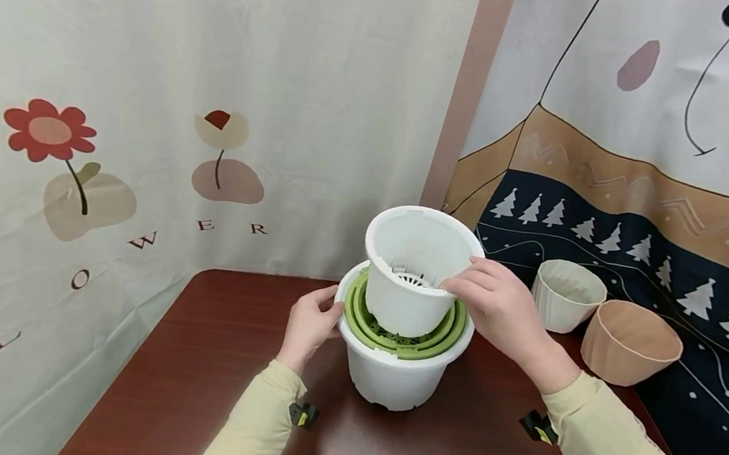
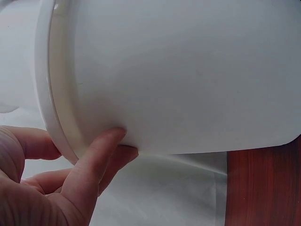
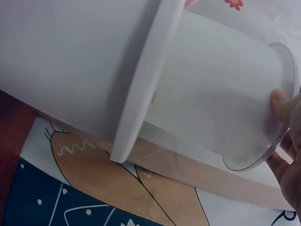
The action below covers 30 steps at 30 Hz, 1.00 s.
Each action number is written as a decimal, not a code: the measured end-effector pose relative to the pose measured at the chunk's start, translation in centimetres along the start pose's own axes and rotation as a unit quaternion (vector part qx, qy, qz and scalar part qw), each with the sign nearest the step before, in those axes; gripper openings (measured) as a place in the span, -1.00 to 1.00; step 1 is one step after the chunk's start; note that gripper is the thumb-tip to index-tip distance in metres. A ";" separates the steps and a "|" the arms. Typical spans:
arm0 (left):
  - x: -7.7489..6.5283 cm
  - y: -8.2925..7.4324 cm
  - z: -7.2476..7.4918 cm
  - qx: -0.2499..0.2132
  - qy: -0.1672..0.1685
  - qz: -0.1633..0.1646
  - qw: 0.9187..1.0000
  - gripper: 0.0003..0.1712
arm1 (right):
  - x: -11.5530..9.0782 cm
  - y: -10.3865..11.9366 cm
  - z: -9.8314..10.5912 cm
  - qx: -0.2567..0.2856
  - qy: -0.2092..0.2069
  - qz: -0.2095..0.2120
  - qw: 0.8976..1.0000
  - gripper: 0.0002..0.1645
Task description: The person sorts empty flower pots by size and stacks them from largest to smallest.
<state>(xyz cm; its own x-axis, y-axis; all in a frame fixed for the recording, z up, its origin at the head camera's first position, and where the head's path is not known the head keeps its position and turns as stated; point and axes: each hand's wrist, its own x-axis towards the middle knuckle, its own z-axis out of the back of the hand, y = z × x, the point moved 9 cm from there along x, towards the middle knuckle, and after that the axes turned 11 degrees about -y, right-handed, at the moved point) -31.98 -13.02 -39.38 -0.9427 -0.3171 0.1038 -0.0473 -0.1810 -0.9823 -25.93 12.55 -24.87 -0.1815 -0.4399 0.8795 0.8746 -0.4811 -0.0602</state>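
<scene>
From my end, the dark red worktop [image 1: 224, 361] carries a large white pot [image 1: 395, 383] standing upright, green pots [image 1: 405, 352] nested inside it. The small white pot [image 1: 399, 309] rises from their middle, its base down among the green rims; I can't tell whether it touches bottom. I judge it light, stiff plastic, slick on the smooth wall and not very fragile, so I'd take hold at its rim. The right hand [image 1: 505, 309] pinches that rim between its fingers; the left hand [image 1: 312, 322] has fingers curled round the large white pot's rim.
</scene>
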 end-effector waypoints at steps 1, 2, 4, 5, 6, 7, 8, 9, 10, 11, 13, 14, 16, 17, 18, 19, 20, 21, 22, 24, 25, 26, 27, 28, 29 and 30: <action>0.0 0.0 0.0 0.002 0.000 -0.001 1.000 -0.49 | -0.1 0.1 -0.2 0.001 0.003 0.002 1.000 -0.49; 0.0 0.1 0.0 0.004 0.000 -0.002 1.000 -0.49 | -0.2 0.2 -0.4 0.002 0.005 0.004 1.000 -0.49; 0.1 0.1 0.1 0.005 -0.001 0.001 1.000 -0.48 | -0.6 0.2 -0.7 0.002 0.006 0.007 1.000 -0.48; 0.1 0.1 0.0 0.004 0.000 0.001 1.000 -0.49 | -0.7 0.3 -0.8 0.001 0.006 0.010 1.000 -0.48; 0.1 0.1 0.0 0.004 0.001 0.001 1.000 -0.49 | -0.8 0.4 -1.0 0.001 0.007 0.012 1.000 -0.49; 0.1 0.2 0.0 0.003 0.001 0.002 1.000 -0.49 | -1.0 0.4 -1.1 -0.001 0.007 0.016 1.000 -0.49; 0.1 0.2 0.0 0.001 0.001 0.002 1.000 -0.49 | -1.2 0.5 -1.3 -0.002 0.006 0.020 1.000 -0.48; 0.1 0.2 0.0 -0.001 0.001 0.002 1.000 -0.49 | -1.3 0.6 -1.4 -0.004 0.006 0.025 1.000 -0.47; 0.1 0.2 0.0 -0.003 0.001 0.002 1.000 -0.49 | -1.5 0.7 -1.6 -0.005 0.005 0.029 1.000 -0.47; 0.1 0.2 0.0 -0.004 0.002 0.001 1.000 -0.49 | -1.6 0.7 -1.7 -0.006 0.006 0.032 0.999 -0.46; 0.0 0.1 0.0 -0.006 0.002 -0.001 1.000 -0.49 | -2.0 0.8 -2.1 -0.010 0.009 0.038 0.999 -0.46; 0.0 0.1 0.0 -0.008 0.002 -0.001 1.000 -0.49 | -2.1 0.8 -2.2 -0.011 0.011 0.039 0.999 -0.46; 0.0 0.1 -0.1 -0.010 0.003 -0.001 1.000 -0.48 | -2.5 0.8 -2.6 -0.011 0.016 0.038 0.999 -0.46; 0.0 0.1 -0.1 -0.010 0.004 -0.001 1.000 -0.48 | -2.7 0.8 -2.8 -0.010 0.019 0.037 0.999 -0.47; -0.1 0.1 -0.1 -0.011 0.004 -0.001 1.000 -0.48 | -2.9 0.8 -2.9 -0.009 0.021 0.036 0.999 -0.47; -0.1 0.1 -0.1 -0.013 0.005 0.000 1.000 -0.48 | -3.0 0.8 -3.1 -0.008 0.023 0.034 0.999 -0.48; 0.0 0.1 -0.1 -0.014 0.005 0.001 1.000 -0.48 | -3.2 0.8 -3.2 -0.008 0.024 0.032 0.999 -0.48; 0.0 0.1 -0.1 -0.014 0.005 0.001 1.000 -0.48 | -3.4 0.7 -3.4 -0.008 0.024 0.032 0.999 -0.48; 0.0 0.1 -0.1 -0.015 0.004 0.001 1.000 -0.49 | -3.6 0.7 -3.5 -0.008 0.024 0.030 0.999 -0.48; 0.0 0.2 -0.1 -0.014 0.003 0.002 1.000 -0.49 | -3.9 0.7 -3.7 -0.009 0.024 0.028 0.999 -0.48; 0.0 0.2 -0.1 -0.014 0.002 0.002 1.000 -0.49 | -4.1 0.6 -3.8 -0.008 0.024 0.027 0.999 -0.48; 0.0 0.1 -0.1 -0.013 0.002 0.000 1.000 -0.49 | -4.2 0.6 -3.9 -0.008 0.024 0.026 0.999 -0.48; 0.0 0.1 -0.1 -0.014 0.001 0.000 1.000 -0.49 | -4.3 0.6 -4.0 -0.007 0.024 0.025 0.999 -0.48; 0.0 0.2 0.0 -0.014 0.001 0.000 1.000 -0.49 | -4.5 0.5 -4.1 -0.007 0.024 0.024 0.999 -0.47; 0.0 0.2 -0.1 -0.015 0.001 0.001 1.000 -0.49 | -4.6 0.5 -4.2 -0.006 0.025 0.023 0.999 -0.47; 0.0 0.2 -0.1 -0.017 0.001 0.001 1.000 -0.49 | -4.7 0.5 -4.3 -0.006 0.026 0.022 0.999 -0.48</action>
<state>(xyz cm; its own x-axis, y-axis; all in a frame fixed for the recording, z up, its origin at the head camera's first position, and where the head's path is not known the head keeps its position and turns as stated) -32.00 -12.97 -39.56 -0.9435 -0.3153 0.1016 -0.0563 -0.1494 -0.9872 -26.59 11.13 -31.06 -0.1664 -0.4996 0.8502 0.8772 -0.4688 -0.1038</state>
